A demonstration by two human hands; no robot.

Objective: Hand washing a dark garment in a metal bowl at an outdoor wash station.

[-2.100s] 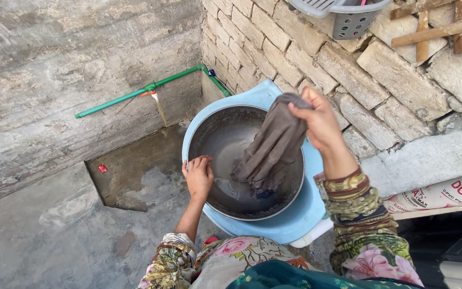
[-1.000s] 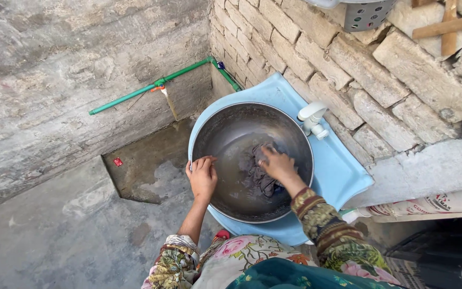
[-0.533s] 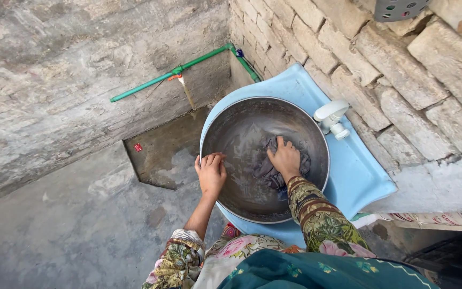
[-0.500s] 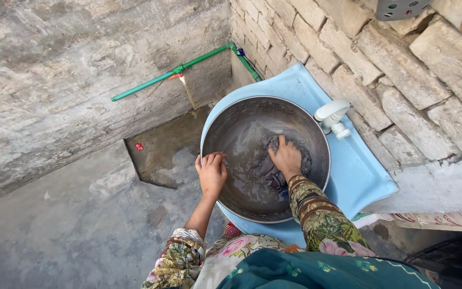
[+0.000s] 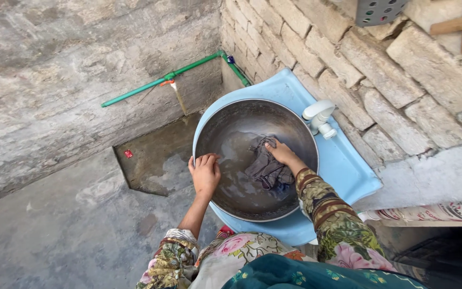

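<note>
A large round metal basin (image 5: 225,124) with shallow murky water sits in a light blue wash sink (image 5: 343,171). A wet grey cloth (image 5: 263,167) lies bunched in the water. My right hand (image 5: 280,153) presses down on the cloth's upper edge, its fingers curled into the fabric. My left hand (image 5: 205,172) grips the basin's near-left rim, with the fingers hooked over it. Both arms wear floral sleeves.
A white tap (image 5: 318,116) stands on the sink by the brick wall (image 5: 380,80). A green pipe (image 5: 156,82) with a small spout runs along the concrete wall above a wet sunken drain patch (image 5: 151,160). A grey perforated basket (image 5: 379,10) hangs at the top right.
The cloth, held up above the basin 2 seconds ago, is now down in the water under my right hand. My left hand has stayed on the rim.
</note>
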